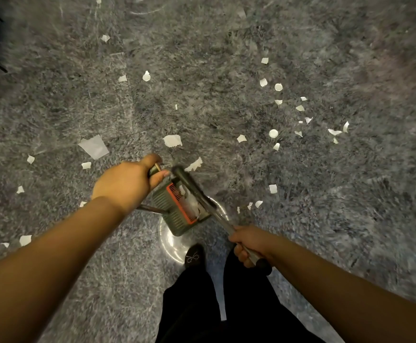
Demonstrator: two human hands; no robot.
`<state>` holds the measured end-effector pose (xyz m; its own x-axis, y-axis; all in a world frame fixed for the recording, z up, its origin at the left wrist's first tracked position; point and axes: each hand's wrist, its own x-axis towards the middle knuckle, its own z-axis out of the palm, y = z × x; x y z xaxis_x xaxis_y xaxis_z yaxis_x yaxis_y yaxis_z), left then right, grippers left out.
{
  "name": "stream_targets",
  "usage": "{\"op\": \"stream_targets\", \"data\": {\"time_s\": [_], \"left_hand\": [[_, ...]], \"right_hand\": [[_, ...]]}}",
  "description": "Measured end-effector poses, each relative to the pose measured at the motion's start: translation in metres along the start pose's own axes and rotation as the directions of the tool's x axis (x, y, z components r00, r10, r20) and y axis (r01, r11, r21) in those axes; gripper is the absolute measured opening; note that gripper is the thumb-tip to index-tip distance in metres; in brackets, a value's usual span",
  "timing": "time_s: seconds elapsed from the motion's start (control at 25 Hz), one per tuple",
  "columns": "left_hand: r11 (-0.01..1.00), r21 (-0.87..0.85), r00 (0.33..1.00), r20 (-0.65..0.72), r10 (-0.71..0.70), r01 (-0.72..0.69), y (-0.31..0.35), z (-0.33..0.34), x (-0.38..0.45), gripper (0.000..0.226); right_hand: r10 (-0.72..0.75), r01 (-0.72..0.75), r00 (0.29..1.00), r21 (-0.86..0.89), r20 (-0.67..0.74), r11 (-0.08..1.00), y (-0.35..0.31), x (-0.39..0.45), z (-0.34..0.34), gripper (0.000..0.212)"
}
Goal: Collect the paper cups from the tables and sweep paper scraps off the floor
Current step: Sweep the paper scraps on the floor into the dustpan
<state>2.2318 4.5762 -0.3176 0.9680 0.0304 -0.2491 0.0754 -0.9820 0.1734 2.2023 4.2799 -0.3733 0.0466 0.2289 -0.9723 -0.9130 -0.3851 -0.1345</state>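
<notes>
Hands grip dustpan handle (155,168) and broom (223,220); paper scraps (172,140) lie beyond.

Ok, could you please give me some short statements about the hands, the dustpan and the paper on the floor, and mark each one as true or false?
1. The left hand grips the dustpan handle. True.
2. The right hand is open and holds nothing. False: it grips the broom handle.
3. The dustpan already holds some white paper. True.
4. The floor is free of paper scraps. False: many scraps lie scattered ahead of the dustpan and to both sides.
5. A paper cup stands on the floor beside the dustpan. False: only flat scraps and small round pieces show.
</notes>
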Motion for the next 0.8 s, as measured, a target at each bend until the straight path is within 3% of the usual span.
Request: {"op": "stream_targets", "data": {"time_s": [0.24,0.48,0.8], "left_hand": [[1.0,-0.021,1.0,-0.007,0.01,-0.01,-0.007,0.005,-0.006,0.07],[0.997,-0.072,1.0,0.012,0.026,-0.025,-0.018,0.005,-0.017,0.05],[0.963,-0.044,0.961,0.067,0.268,-0.266,0.015,-0.004,-0.014,0.066]], "right_hand": [[-0.04,0.032,0.996,0.099,0.083,0.995,0.021,-0.016,0.03,0.047],[-0.084,0.08,0.996,0.158,0.018,0.984,0.035,-0.035,0.026,0.047],[-0.19,0.223,0.974,0.353,-0.125,0.909,0.066,-0.06,-0.02,0.05]]}}
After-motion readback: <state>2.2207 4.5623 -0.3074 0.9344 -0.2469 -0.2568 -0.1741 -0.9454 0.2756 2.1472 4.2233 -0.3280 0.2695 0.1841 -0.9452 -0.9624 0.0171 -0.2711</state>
